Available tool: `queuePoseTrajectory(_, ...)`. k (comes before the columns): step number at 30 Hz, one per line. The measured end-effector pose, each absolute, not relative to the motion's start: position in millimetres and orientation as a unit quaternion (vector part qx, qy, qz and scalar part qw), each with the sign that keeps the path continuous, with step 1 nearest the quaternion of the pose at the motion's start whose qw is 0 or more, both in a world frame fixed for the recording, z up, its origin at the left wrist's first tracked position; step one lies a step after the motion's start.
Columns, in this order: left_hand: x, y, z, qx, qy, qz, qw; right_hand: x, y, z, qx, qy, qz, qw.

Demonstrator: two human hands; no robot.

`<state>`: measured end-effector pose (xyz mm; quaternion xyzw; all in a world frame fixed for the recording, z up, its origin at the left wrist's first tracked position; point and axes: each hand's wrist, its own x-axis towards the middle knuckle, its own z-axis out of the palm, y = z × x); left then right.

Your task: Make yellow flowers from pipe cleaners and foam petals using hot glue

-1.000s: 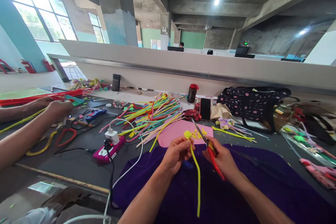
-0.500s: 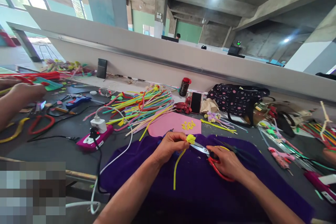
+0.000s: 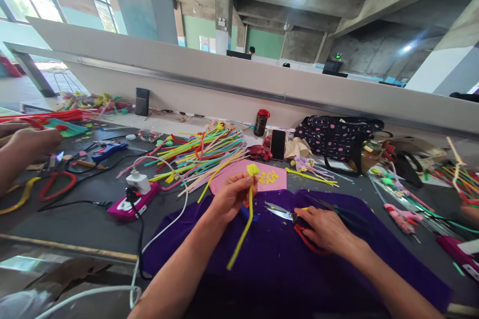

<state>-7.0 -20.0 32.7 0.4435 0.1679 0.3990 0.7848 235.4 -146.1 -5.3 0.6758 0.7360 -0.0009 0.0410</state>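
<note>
Although the bench (image 3: 84, 224) is crowded, I can place everything by a clock centred on the fuzzy yellow ball (image 3: 253, 170) in the worker's grip. A heap of coloured pipe cleaners (image 3: 213, 147) sprawls at 10 o'clock, some ends lying over the pink sheet (image 3: 224, 173). At 12 stands a dark bottle (image 3: 261, 124) with a red lid; at 1 a phone (image 3: 278, 144) stands upright, crumpled brown paper (image 3: 298, 148) just beside it, and at 2 slumps a spotted bag (image 3: 333, 139). Yellow snippets (image 3: 270, 177) lie on the pink sheet at 3, near the ball. Between 8 and 9 sits a magenta power strip (image 3: 140, 204), and a white cord (image 3: 184, 197) loops from its plug down along the left edge of the purple cloth (image 3: 209, 269). Well apart, around 9, another person's hand (image 3: 32, 140) works among red strands.

The worker's left hand (image 3: 232, 195) is pinched closed, thumb against fingers, just under the ball; the thin yellow stem (image 3: 244, 234) hangs towards 6 or 7, in front of a mostly hidden blue thing (image 3: 254, 217). Between 4 and 5, the right hand (image 3: 325, 227) curls round red-handled scissors (image 3: 280, 213), their blades slightly parted, pointing left over the cloth, clear of ball and stem.
</note>
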Motion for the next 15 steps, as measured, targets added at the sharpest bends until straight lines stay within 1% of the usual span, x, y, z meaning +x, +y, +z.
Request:
queuePoseTrajectory(2, -7.3, -13.0, 37.2, 0.438, 0.164, 0.396, 0.790, 235.7, -145.4, 1.5, 0.679, 0.735, 0.005, -0.002)
queuePoseTrajectory(4, -4.0, -7.7, 35.9, 0.435, 0.177, 0.382, 0.796, 235.4, -140.6, 10.2, 0.667, 0.740, -0.006, -0.084)
queuePoseTrajectory(6, 2.7, -6.6, 29.3, 0.437, 0.202, 0.359, 0.799, 232.7, -130.2, 18.5, 0.638, 0.747, -0.054, -0.179)
queuePoseTrajectory(8, 11.0, -10.2, 19.6, 0.453, 0.231, 0.327, 0.797, 227.1, -115.1, 24.1, 0.608, 0.732, -0.153, -0.266)
queuePoseTrajectory(11, 21.5, -19.6, 5.4, 0.485, 0.255, 0.279, 0.789, 216.8, -91.0, 25.1, 0.550, 0.655, -0.369, -0.364)
queuePoseTrajectory(13, 25.1, -24.5, -0.6, 0.509, 0.262, 0.258, 0.778, 211.3, -79.7, 21.6, 0.486, 0.617, -0.476, -0.397)
queuePoseTrajectory(15, 26.4, -26.8, -3.4, 0.518, 0.271, 0.252, 0.771, 207.7, -74.7, 16.4, 0.433, 0.600, -0.533, -0.410)
